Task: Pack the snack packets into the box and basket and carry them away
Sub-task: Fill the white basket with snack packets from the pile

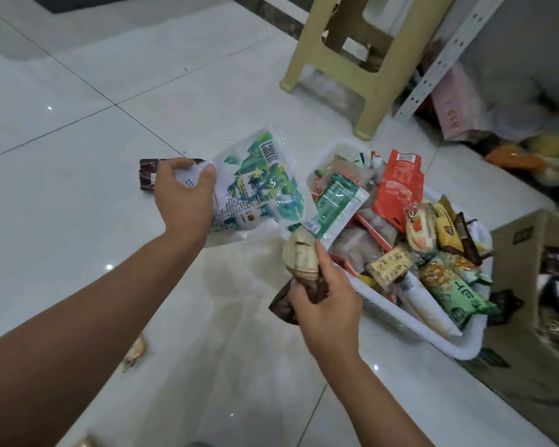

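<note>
Both hands are clenched on packets above the floor, just left of the basket. Left hand (184, 195) grips one corner of a large crinkly plastic bag (255, 185), white and clear with green and blue print and a barcode, and pins a flat dark brown packet (147, 175) under its fingers. Right hand (326, 304) clutches a bundle: a long green sachet (336, 204) with white print that sticks up and leans over the basket's edge, a rounded beige packet (300, 253) below it, and a shiny dark brown wrapper (284, 306) that hangs from the palm.

The basket (446, 345) is white plastic, rectangular with rounded corners and slotted walls. It stands on the floor, heaped above its rim with soft foil and plastic packets, among them an upright red pouch (397, 185) and a long green wrapper (459, 295) lying near the front.

Just beside its right end stands the box (523, 350), plain brown cardboard with a flap up; dark glossy packets show inside.

A small tan packet (136, 350), blurred, lies on the floor (110, 124) next to the left forearm. That floor is glossy white tile with thin dark joints. Behind the basket stand a beige plastic stool (352, 59) and a white perforated metal shelf post (449, 53).
</note>
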